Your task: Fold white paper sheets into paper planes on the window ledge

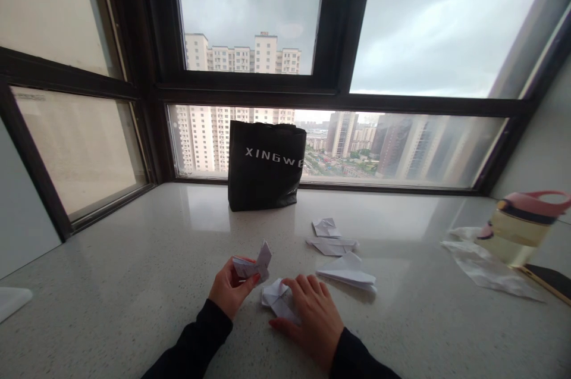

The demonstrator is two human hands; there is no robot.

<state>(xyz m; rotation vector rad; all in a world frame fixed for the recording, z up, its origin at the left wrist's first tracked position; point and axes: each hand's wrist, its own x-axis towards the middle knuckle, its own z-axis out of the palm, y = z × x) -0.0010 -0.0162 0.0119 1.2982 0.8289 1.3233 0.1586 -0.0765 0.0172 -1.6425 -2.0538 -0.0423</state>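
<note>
Between the thumb and fingers of my left hand [232, 288] is a folded white paper piece [252, 265], held up off the counter with a pointed flap standing upward. My right hand [312, 313] rests over another folded paper [282, 301] lying on the counter, its fingers bent on top and the thumb at the near side. Part of that paper is hidden under the hand. Beyond my right hand lie more folded papers: a paper plane [348, 272], a flat boat-like fold [332, 246] and a small squarish fold [326, 227].
A black bag [266, 168] with white lettering stands near the window. On the right are a bottle with a pink lid [521, 227], a crumpled clear plastic sheet [486, 266] and a dark phone-like object [551, 281]. A white object [13, 301] sits at the left edge of the speckled counter [134, 272].
</note>
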